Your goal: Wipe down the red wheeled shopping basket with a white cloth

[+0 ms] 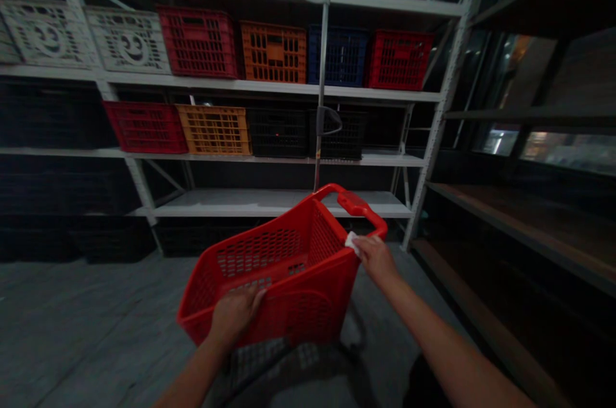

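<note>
A red plastic basket (289,286) sits between the two hands. The left hand (235,317) has its fingers curled tight over the near edge. The right hand (376,259) has its fingers closed, pinching a small white cloth (352,242) against the top edge. Ahead, a metal shelf (283,203) holds plastic crates (273,52).

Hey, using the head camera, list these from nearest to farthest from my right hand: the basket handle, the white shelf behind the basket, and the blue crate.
From your right hand:
1. Red basket handle: just ahead of the hand.
2. White shelf: lowest white shelf in view, beyond the basket.
3. Blue crate: top shelf, right of centre.
</note>
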Available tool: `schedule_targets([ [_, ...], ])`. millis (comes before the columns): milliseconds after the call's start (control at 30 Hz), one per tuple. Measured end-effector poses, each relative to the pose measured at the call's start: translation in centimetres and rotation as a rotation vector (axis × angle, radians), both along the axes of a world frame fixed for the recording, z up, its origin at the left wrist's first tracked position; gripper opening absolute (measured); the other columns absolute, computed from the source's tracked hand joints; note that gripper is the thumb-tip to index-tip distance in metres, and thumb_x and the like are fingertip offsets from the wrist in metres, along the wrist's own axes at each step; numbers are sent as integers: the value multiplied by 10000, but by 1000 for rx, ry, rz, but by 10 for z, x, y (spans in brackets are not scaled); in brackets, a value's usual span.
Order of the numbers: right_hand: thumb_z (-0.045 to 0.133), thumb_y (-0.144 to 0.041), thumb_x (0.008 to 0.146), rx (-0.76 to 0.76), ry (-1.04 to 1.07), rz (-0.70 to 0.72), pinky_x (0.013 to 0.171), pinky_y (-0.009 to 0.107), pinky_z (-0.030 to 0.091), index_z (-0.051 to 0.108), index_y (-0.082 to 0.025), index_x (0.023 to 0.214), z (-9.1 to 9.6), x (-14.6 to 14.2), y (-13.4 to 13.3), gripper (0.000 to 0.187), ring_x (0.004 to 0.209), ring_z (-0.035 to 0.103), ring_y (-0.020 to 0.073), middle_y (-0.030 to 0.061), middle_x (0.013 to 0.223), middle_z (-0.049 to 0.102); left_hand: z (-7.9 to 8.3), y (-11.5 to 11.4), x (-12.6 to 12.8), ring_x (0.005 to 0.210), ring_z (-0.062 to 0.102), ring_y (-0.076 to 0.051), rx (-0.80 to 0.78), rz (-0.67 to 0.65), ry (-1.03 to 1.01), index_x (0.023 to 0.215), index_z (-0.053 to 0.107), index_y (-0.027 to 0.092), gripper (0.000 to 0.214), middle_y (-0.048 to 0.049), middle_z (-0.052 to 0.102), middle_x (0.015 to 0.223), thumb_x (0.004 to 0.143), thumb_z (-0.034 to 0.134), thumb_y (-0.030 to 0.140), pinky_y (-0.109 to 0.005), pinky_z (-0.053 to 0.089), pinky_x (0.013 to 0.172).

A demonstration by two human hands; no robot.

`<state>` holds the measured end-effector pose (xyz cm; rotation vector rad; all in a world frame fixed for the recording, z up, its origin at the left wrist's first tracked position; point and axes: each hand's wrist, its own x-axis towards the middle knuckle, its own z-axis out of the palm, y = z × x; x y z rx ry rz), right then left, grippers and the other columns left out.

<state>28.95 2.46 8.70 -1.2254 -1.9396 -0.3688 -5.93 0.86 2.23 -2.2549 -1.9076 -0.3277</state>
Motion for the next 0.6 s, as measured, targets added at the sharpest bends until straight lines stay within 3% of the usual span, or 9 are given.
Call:
schedule_targets([
  [100, 426, -83, 752, 105, 81, -142, 805, 341, 440, 645, -195, 962, 8, 42, 4, 323, 880, 556, 189, 63, 985, 642, 1, 0, -5, 843, 589, -182, 4, -20, 0, 925, 588, 213, 533, -56, 653, 920, 857, 138, 491, -284, 405, 724],
  [200, 410, -106, 770, 248, 200, -193, 823, 366, 437, 624, -175, 986, 3, 58, 3, 312, 941, 522, 203, 90, 1023, 592, 5, 0, -6, 795, 592, -193, 3, 24, 12, 865, 602, 191, 548, -72, 658, 848, 855, 142, 487, -304, 403, 725],
  [333, 417, -109, 782, 322, 356, -87, 794, 344, 458, 606, -160, 973, -22, 18, -8, 273, 924, 515, 194, 103, 976, 515, 24, 2, 21, 832, 568, -213, 108, -17, -1, 783, 614, 170, 570, -97, 631, 859, 855, 144, 484, -340, 380, 776],
  [467, 438, -81, 765, 185, 357, 87, 773, 315, 459, 603, -195, 937, -52, -45, -18, 265, 873, 514, 173, 74, 931, 504, 45, 13, 85, 869, 558, -147, 81, -209, -116, 875, 579, 196, 514, -57, 623, 915, 870, 132, 449, -251, 378, 783],
  [533, 439, -70, 759, 133, 326, 115, 780, 313, 445, 605, -203, 915, -60, -57, -18, 264, 868, 509, 171, 64, 915, 514, 49, 21, 114, 832, 578, -137, -5, -211, -92, 889, 573, 213, 541, -46, 640, 883, 861, 108, 489, -235, 392, 731],
  [600, 432, -68, 756, 147, 329, 82, 773, 312, 434, 602, -198, 870, -62, -48, -13, 243, 855, 503, 170, 57, 889, 517, 48, 27, 131, 765, 598, -155, -31, -173, -70, 842, 584, 205, 607, -63, 652, 803, 841, 75, 536, -250, 402, 679],
])
